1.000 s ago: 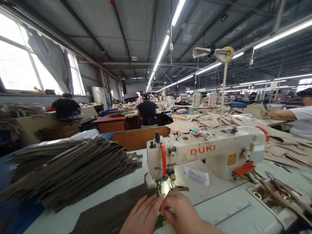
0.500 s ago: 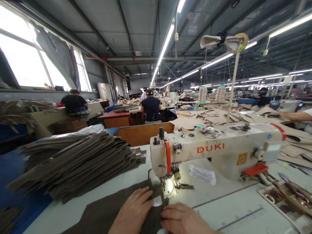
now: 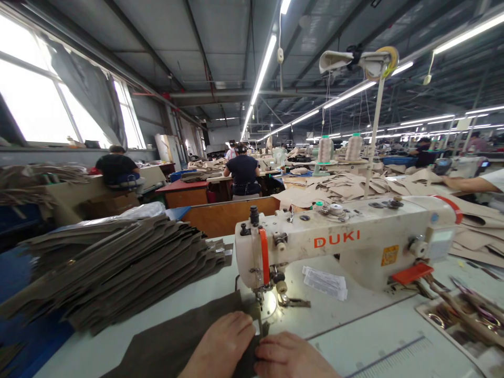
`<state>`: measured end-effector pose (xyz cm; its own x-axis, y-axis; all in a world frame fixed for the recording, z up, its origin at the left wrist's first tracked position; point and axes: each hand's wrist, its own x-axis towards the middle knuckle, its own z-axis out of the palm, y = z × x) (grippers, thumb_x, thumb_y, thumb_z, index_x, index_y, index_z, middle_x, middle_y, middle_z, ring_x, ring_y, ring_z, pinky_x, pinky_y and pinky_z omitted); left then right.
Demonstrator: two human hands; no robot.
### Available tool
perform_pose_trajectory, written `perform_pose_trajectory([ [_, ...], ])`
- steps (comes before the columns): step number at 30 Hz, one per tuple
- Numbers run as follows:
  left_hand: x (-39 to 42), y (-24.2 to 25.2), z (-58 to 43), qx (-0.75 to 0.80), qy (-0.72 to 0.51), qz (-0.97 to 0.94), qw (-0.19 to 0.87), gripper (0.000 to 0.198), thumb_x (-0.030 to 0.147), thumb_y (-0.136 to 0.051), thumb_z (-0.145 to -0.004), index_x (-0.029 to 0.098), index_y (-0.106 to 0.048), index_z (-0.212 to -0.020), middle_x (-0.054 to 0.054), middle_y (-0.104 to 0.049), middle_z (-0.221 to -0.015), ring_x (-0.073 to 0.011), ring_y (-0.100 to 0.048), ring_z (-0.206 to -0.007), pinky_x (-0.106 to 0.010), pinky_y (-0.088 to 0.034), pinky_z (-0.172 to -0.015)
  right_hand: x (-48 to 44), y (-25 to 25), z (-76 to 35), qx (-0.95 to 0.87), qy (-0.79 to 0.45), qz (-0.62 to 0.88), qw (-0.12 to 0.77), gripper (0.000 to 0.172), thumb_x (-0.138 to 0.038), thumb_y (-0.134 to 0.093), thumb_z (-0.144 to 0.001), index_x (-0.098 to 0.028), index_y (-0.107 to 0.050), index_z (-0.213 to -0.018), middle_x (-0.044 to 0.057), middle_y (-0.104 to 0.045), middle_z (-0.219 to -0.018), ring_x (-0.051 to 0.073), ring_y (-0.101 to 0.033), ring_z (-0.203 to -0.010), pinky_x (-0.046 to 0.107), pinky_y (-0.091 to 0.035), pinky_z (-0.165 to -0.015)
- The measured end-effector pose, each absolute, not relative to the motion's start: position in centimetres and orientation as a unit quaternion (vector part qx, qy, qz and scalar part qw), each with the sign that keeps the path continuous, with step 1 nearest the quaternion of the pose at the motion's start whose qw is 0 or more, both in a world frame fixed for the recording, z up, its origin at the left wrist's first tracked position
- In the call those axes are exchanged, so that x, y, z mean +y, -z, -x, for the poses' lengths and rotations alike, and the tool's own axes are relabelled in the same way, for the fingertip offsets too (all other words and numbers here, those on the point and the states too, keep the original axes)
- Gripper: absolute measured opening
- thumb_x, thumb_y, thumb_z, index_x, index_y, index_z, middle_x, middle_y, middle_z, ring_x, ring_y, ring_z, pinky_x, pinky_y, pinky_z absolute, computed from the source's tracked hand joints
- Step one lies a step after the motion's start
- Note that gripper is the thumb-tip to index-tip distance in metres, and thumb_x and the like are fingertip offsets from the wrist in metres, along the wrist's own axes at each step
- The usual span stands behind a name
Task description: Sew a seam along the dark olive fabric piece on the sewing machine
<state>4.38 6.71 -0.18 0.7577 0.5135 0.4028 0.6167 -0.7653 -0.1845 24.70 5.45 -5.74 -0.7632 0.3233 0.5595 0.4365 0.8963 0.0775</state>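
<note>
A dark olive-brown cloth piece (image 3: 169, 333) lies on the sewing machine table, its far right corner beside the needle area of the white sewing machine (image 3: 346, 247). My left hand (image 3: 224, 341) rests on the cloth with bent fingers drawn together, the tips over a small white label (image 3: 257, 327) that is mostly covered. Just to the right, my right hand (image 3: 291, 357) has curled fingers closed at the cloth's right edge, close in front of the presser foot. Both thumbs are largely hidden.
A tall stack of dark cloth pieces (image 3: 145, 268) lies to the left. White printed labels (image 3: 325, 282) lie under the machine arm. A tray (image 3: 444, 336) with scissors and small items stands at right. Beige cloth pieces (image 3: 342, 186) and a co-worker's arm (image 3: 468, 182) are behind.
My left hand's fingers have bent from lying flat and moved over the white label, covering most of it. My right hand has shifted slightly left. The view has turned a little.
</note>
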Motion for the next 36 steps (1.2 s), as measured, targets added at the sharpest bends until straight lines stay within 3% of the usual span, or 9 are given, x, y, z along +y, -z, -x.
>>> perform_pose_trajectory([
  [10, 7.0, 1.8, -4.1, -0.294, 0.2, 0.912, 0.204, 0.046, -0.008, -0.039, -0.07, 0.021, -0.055, -0.102, -0.001, -0.072, -0.096, -0.0172, -0.07, -0.088, -0.027, -0.055, -0.085, 5.3, 5.5, -24.8, -0.935, 0.103, 0.216, 0.26, 0.026, -0.046, -0.055, -0.098, -0.023, -0.065, -0.103, -0.002, -0.072, -0.108, 0.016, -0.064, -0.103, 0.022, -0.053, -0.076],
  [20, 7.1, 2.2, -4.2, -0.296, 0.221, 0.903, 0.219, 0.048, -0.007, -0.036, -0.069, 0.021, -0.054, -0.104, -0.001, -0.071, -0.095, -0.0177, -0.07, -0.087, -0.027, -0.056, -0.084, 5.2, 5.9, -24.7, -0.918, 0.133, 0.219, 0.302, 0.024, -0.047, -0.054, -0.098, -0.024, -0.064, -0.1, -0.005, -0.073, -0.107, 0.015, -0.065, -0.1, 0.023, -0.052, -0.07],
  [25, 6.9, 1.8, -4.5, -0.289, 0.237, 0.898, 0.233, 0.046, -0.007, -0.037, -0.067, 0.022, -0.052, -0.101, 0.0, -0.071, -0.089, -0.0166, -0.07, -0.08, -0.025, -0.056, -0.08, 5.2, 6.0, -24.6, -0.899, 0.157, 0.22, 0.345, 0.023, -0.038, -0.049, -0.102, -0.024, -0.065, -0.093, -0.007, -0.074, -0.101, 0.013, -0.067, -0.095, 0.022, -0.052, -0.066],
  [31, 6.6, 1.2, -5.1, -0.283, 0.272, 0.882, 0.261, 0.051, -0.006, -0.036, -0.06, 0.022, -0.05, -0.1, 0.001, -0.072, -0.085, -0.0154, -0.071, -0.075, -0.023, -0.057, -0.074, 5.5, 6.9, -24.6, -0.91, 0.159, 0.214, 0.316, 0.02, -0.035, -0.051, -0.102, -0.024, -0.066, -0.095, -0.006, -0.074, -0.104, 0.013, -0.066, -0.097, 0.021, -0.052, -0.067],
  [36, 6.5, 1.0, -4.9, -0.281, 0.279, 0.879, 0.266, 0.049, -0.005, -0.037, -0.061, 0.023, -0.052, -0.098, 0.002, -0.073, -0.085, -0.0146, -0.071, -0.074, -0.022, -0.057, -0.074, 5.7, 5.1, -25.3, -0.942, 0.077, 0.188, 0.267, 0.016, -0.032, -0.054, -0.1, -0.022, -0.066, -0.102, -0.001, -0.072, -0.109, 0.014, -0.062, -0.106, 0.02, -0.048, -0.085],
])
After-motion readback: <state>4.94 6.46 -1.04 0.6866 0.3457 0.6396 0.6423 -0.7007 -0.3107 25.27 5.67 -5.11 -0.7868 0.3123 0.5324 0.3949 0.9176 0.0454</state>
